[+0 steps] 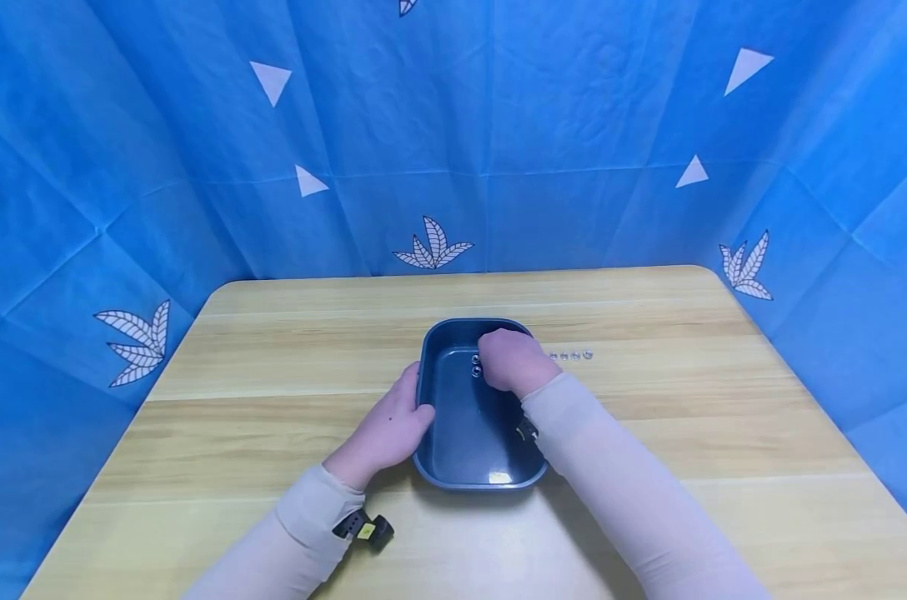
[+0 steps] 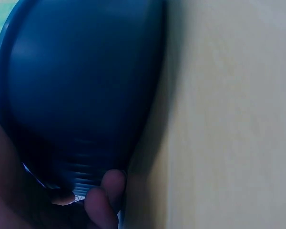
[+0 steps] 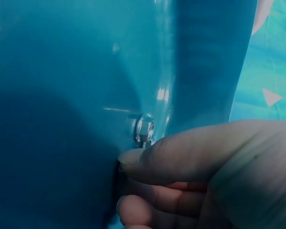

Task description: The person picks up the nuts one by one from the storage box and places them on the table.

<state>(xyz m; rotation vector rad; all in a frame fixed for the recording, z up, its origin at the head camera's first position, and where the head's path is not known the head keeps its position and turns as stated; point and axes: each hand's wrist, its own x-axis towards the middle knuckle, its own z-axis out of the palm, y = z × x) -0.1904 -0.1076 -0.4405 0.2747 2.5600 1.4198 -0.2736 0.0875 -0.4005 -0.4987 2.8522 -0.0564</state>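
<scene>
A dark blue rectangular plastic bin [image 1: 474,417] sits on the table. At its left side, my left hand [image 1: 389,429] grips the wall, thumb over the rim and fingers against the outside. My right hand [image 1: 515,360] reaches inside toward the far end, thumb and fingers pinched together low over the floor. Small metal flange nuts [image 1: 477,372] lie beside those fingers; one flange nut [image 3: 144,129] shows clearly just past the thumb tip. Between the pinched fingertips, a small dark edge shows, mostly hidden by the thumb.
On the wooden table [image 1: 273,433], right of the bin, several more small nuts [image 1: 576,356] lie in a row, partly behind the right wrist. A blue patterned curtain [image 1: 498,125] hangs behind the table and along both sides.
</scene>
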